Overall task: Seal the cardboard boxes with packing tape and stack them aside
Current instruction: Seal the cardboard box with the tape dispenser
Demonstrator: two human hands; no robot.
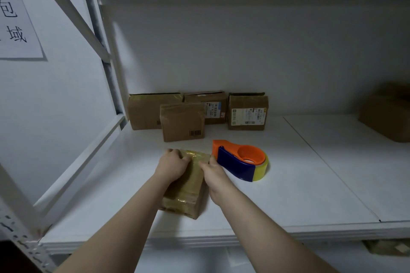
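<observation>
Tape dispenser (241, 159): an orange and blue holder with a yellowish roll lay flat on the white shelf (299, 184), just beside the right hand (214, 175) on its outer side, close to the knuckles but not clearly touching.
Back row (247, 111): four brown taped boxes stood against the rear wall, well beyond both hands; the nearest of them sat forward of the others, straight past the left hand (172, 165).
Far box (386, 115): a blurred brown carton rested well off to the right of the right hand.
Paper sign (15, 20): it hung on the side panel, high and left of the left hand.
Small box (188, 186): it lay under and between both hands, wrapped in glossy tape.
Left hand: its fingers curled over the box's far end, gripping it.
Right hand: it held the box's right edge, thumb and fingertips pinched on top.
</observation>
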